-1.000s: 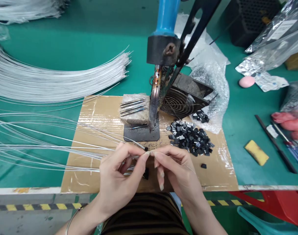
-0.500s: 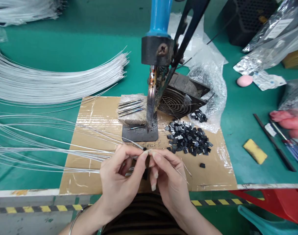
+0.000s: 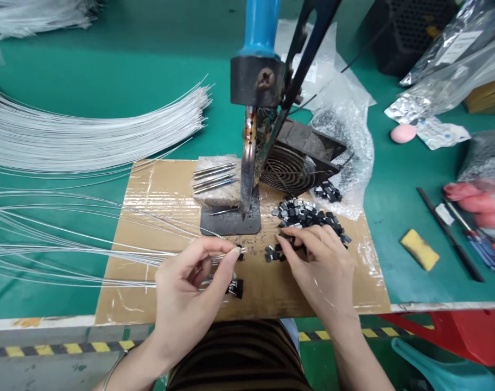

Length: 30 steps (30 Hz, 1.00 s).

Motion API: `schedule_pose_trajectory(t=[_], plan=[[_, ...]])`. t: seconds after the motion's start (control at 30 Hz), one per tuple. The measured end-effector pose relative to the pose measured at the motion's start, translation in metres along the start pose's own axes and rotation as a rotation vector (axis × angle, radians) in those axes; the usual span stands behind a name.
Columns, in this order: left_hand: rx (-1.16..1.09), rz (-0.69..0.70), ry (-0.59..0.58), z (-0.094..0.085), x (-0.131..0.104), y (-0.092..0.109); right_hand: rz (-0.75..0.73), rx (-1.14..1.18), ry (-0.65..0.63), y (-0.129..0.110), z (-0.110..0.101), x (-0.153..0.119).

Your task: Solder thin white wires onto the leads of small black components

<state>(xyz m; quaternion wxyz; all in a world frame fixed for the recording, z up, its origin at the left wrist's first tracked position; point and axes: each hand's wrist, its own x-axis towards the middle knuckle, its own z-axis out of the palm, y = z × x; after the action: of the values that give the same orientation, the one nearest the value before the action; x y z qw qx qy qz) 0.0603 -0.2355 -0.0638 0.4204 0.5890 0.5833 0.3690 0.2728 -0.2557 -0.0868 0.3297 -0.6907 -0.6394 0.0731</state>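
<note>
My left hand [image 3: 196, 282] pinches a thin white wire between thumb and forefinger, its bare silvery end sticking out past the fingertips. More white wires [image 3: 133, 256] run in from the left and pass under that hand. Below its fingertips, black connector pieces [image 3: 236, 289] show at wire ends, partly hidden by the hand. My right hand [image 3: 327, 274] is at the near edge of a pile of small black pieces [image 3: 302, 212], thumb and forefinger closed on one piece. Several loose pieces [image 3: 273, 253] lie by its thumb.
A soldering iron [image 3: 261, 32] hangs tip down above a dark plate [image 3: 231, 225]. Beside it are a block with metal tips [image 3: 215, 179] and a fan [image 3: 292, 168]. A wire bundle [image 3: 88, 136] lies at left; a yellow sponge [image 3: 419, 250] sits right on the green table.
My right hand has left the left fingertips and moved right to the pile of black pieces. The left hand has shifted slightly left, still pinching a wire.
</note>
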Motion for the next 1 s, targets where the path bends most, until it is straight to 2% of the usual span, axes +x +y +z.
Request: schedule_pose_trajectory(t=[0.13,0.27,0.37,0.43,0.5,0.63,0.8,1.0], plan=[[0.011,-0.013,0.011,-0.001,0.002,0.001,-0.020,-0.085,-0.045,0.004,0.000,0.003],[0.017,-0.018,0.008,-0.002,0.004,0.003,0.003,-0.035,0.016,-0.002,0.000,0.000],[0.024,-0.018,0.005,-0.003,0.005,0.005,0.165,0.217,0.079,-0.010,-0.002,-0.003],[0.040,-0.018,0.002,-0.003,0.006,0.006,0.345,0.447,0.063,-0.018,-0.003,-0.003],[0.050,-0.020,-0.006,-0.004,0.006,0.007,0.447,0.629,0.008,-0.027,-0.004,-0.001],[-0.011,-0.026,-0.049,-0.005,0.009,0.012,0.487,0.821,-0.101,-0.041,-0.004,0.005],[-0.144,-0.057,-0.111,-0.008,0.014,0.018,0.678,1.079,-0.216,-0.052,0.001,0.008],[-0.221,-0.062,-0.188,-0.009,0.017,0.021,0.726,1.211,-0.220,-0.057,0.006,0.008]])
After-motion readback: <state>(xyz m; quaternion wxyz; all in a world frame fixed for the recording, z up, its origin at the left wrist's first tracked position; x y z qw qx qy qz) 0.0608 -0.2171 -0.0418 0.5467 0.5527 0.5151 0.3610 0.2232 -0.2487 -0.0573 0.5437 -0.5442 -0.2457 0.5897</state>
